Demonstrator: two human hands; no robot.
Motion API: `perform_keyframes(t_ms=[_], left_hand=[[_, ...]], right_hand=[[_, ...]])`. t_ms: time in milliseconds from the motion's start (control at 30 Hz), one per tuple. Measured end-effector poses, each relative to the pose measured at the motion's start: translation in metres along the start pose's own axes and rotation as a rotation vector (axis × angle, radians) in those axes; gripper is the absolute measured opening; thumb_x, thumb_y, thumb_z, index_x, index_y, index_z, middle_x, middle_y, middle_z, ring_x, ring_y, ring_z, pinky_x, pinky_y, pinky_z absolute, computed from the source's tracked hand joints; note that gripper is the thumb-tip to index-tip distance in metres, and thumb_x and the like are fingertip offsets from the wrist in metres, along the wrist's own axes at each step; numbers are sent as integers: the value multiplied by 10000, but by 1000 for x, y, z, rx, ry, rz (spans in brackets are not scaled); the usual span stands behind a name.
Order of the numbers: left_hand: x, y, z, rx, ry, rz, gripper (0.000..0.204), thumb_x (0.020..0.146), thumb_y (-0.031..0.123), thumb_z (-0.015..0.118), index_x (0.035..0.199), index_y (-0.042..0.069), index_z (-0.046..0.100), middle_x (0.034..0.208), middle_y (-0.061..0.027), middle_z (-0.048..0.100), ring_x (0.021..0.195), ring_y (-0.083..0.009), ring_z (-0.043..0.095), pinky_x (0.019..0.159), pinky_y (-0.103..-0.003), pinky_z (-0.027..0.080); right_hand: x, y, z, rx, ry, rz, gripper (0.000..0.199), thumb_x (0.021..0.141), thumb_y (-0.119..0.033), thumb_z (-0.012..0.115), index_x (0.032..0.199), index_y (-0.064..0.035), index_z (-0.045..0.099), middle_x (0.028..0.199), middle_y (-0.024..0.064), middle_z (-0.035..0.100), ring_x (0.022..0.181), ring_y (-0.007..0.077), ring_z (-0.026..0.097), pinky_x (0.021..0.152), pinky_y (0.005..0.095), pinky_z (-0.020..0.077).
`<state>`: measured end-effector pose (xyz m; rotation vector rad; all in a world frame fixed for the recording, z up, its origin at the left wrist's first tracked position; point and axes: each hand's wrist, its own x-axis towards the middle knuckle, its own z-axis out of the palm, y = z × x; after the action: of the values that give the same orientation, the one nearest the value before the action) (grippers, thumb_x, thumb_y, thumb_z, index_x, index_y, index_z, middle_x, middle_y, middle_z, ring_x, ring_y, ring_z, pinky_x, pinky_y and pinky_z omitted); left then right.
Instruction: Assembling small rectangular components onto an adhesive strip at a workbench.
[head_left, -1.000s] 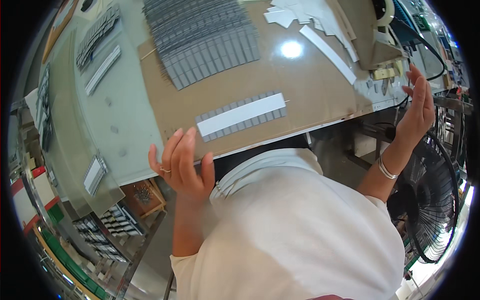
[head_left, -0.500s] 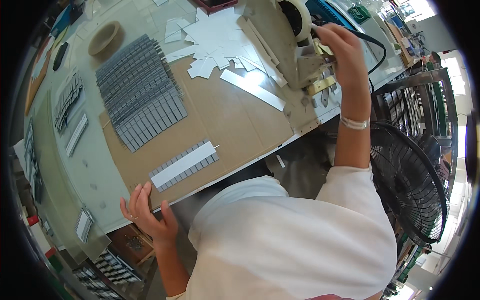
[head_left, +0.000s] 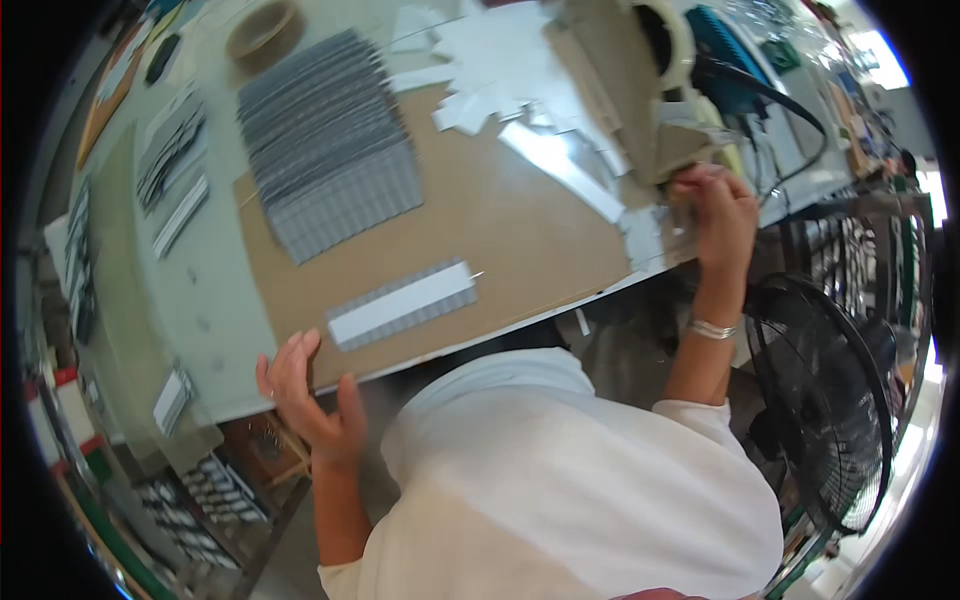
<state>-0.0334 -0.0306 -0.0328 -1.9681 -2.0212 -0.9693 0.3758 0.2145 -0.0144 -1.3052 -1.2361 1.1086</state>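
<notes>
On the smooth brown cardboard-like sheet (head_left: 520, 240), the near grey slatted panel (head_left: 410, 320) looks ridged, the long white strip (head_left: 580, 187) at far right glossy; the white shirt (head_left: 560, 480) is matt cloth.

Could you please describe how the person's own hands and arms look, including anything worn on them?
Both the left hand and the right hand are bare, without gloves. The off-white sleeves are short and plain. A pale, shiny bracelet circles the right wrist. Blur hides finer detail on the hands.
</notes>
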Motion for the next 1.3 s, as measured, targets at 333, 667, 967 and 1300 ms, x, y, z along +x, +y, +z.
perform_keyframes(t_ms=[333, 667, 967, 1300], left_hand=[[41, 76, -28, -349, -117, 0, 224, 870, 35, 630, 1085, 11, 692, 1184, -178, 617, 1016, -321, 597, 885, -390, 468], [27, 67, -38, -1168, -649, -688, 203, 897, -18, 649, 1089, -72, 689, 915, -154, 715, 841, -207, 681, 760, -287, 538], [6, 54, -29, -1362, -368, -1135, 109, 777, -118, 734, 815, -51, 657, 808, -161, 718, 732, -164, 694, 678, -271, 559], [2, 53, -33, -1246, -275, -888, 116, 786, -124, 721, 803, -42, 642, 802, -160, 712, 712, -162, 669, 663, -268, 544]], right_hand=[[-99, -79, 81, -89, -490, 117, 214, 872, -14, 570, 661, -31, 540, 527, 45, 551, 432, 99, 503, 429, 219, 362], [-131, -83, 148, -296, -1184, -221, 228, 830, -45, 701, 673, -36, 535, 495, 49, 440, 404, 192, 414, 418, 304, 311], [-136, -81, 157, -300, -1234, -214, 224, 824, -58, 729, 686, -40, 553, 516, 58, 477, 414, 198, 452, 425, 300, 330], [-130, -73, 133, -405, -882, -208, 228, 696, -44, 858, 863, 1, 709, 617, 75, 603, 517, 132, 529, 495, 252, 382]])
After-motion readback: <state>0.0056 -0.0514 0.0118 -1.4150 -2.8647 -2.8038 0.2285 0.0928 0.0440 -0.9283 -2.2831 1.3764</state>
